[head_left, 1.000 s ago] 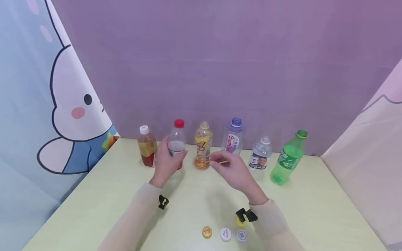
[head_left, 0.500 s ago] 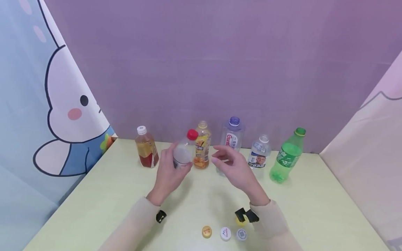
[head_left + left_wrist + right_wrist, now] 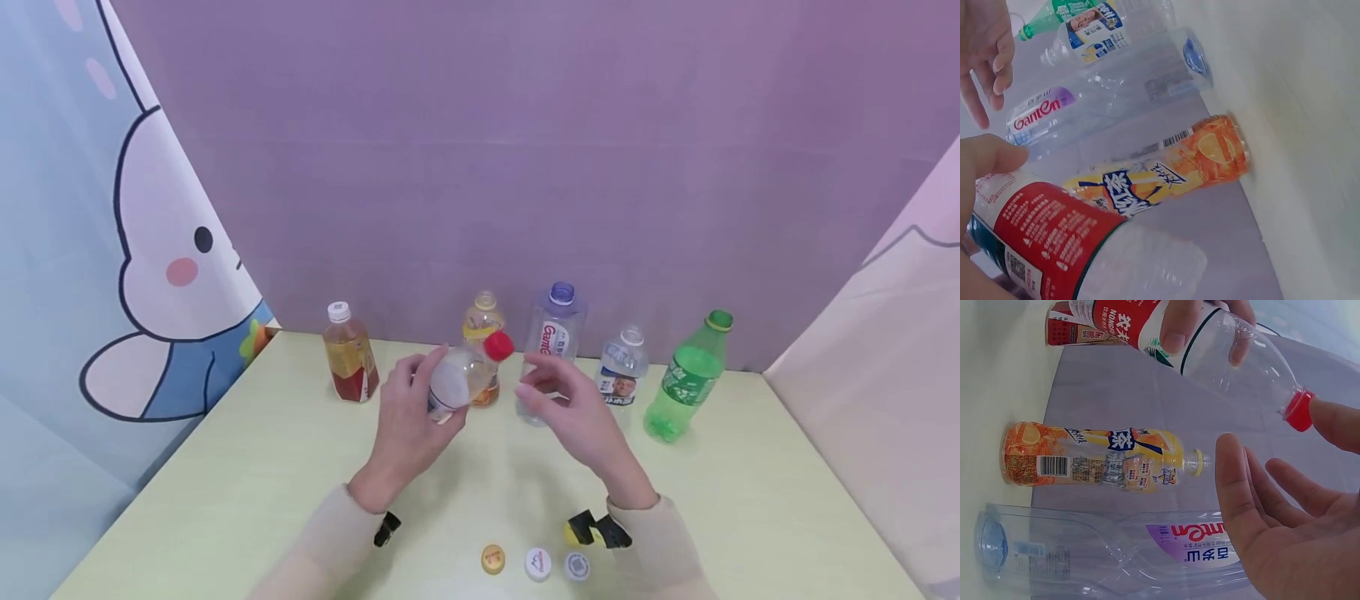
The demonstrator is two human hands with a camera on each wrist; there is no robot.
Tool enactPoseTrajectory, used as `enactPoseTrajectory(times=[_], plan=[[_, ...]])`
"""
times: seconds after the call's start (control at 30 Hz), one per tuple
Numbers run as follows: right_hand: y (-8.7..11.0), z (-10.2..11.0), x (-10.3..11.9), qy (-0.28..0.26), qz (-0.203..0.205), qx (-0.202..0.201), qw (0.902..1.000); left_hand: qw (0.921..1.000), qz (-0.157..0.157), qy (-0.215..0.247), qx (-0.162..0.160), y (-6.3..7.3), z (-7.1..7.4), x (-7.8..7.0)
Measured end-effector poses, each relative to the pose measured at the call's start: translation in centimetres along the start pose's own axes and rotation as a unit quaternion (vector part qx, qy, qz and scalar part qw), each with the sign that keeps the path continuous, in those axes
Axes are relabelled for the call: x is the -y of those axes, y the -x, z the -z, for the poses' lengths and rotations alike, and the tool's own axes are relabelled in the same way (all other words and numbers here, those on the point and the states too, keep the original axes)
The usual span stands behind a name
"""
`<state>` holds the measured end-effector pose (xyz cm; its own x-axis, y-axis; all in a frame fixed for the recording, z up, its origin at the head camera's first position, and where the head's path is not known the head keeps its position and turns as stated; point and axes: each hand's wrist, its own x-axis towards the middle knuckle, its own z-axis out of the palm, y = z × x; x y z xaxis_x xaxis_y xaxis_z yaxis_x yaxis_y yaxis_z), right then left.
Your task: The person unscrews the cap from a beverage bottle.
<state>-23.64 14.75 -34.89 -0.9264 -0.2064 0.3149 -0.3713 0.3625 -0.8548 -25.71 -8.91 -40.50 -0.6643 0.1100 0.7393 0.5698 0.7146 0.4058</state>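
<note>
My left hand (image 3: 411, 429) grips a clear water bottle (image 3: 455, 377) round its red label (image 3: 1054, 234), above the table and tilted to the right. Its red cap (image 3: 498, 346) sits on the neck and points toward my right hand (image 3: 577, 410). That hand holds nothing. In the right wrist view its fingers are spread and gently bent, and the thumb (image 3: 1335, 424) is right at the edge of the red cap. Behind the tilted bottle an uncapped orange tea bottle (image 3: 483, 317) stands partly hidden. A large uncapped blue-tinted bottle (image 3: 555, 337) is behind my right fingers.
A white-capped bottle of amber and red (image 3: 350, 358) stands at the left. Toward the right are a small clear bottle (image 3: 622, 371) and a green bottle (image 3: 688, 379), both uncapped. Loose caps lie near the front: orange (image 3: 492, 559), white (image 3: 537, 564), another white (image 3: 577, 567) and yellow (image 3: 573, 533).
My left hand has lifted the water bottle from the row, carried it right and tipped its red cap toward my right hand. My right hand has shifted slightly right.
</note>
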Motion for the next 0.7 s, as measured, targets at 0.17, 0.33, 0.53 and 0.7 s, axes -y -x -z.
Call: enactPoseTrajectory(times=[0.17,0.33,0.53,0.7], plan=[[0.18,0.21,0.22,-0.011,0.006,-0.006,0.9999,0.9992,-0.038,-0.009,-0.011,-0.01,-0.12,-0.65],[0.40,0.40,0.42,-0.020,0.002,-0.020,0.9996,0.9983,-0.055,-0.017,0.001,0.23,-0.40,-1.02],[0.65,0.64,0.65,-0.022,-0.032,-0.051,0.9980,0.9958,-0.083,-0.036,0.018,0.23,-0.24,-1.16],[0.64,0.75,0.91,-0.027,-0.047,-0.062,0.9966,0.9927,-0.103,-0.060,0.022,0.08,0.17,-1.13]])
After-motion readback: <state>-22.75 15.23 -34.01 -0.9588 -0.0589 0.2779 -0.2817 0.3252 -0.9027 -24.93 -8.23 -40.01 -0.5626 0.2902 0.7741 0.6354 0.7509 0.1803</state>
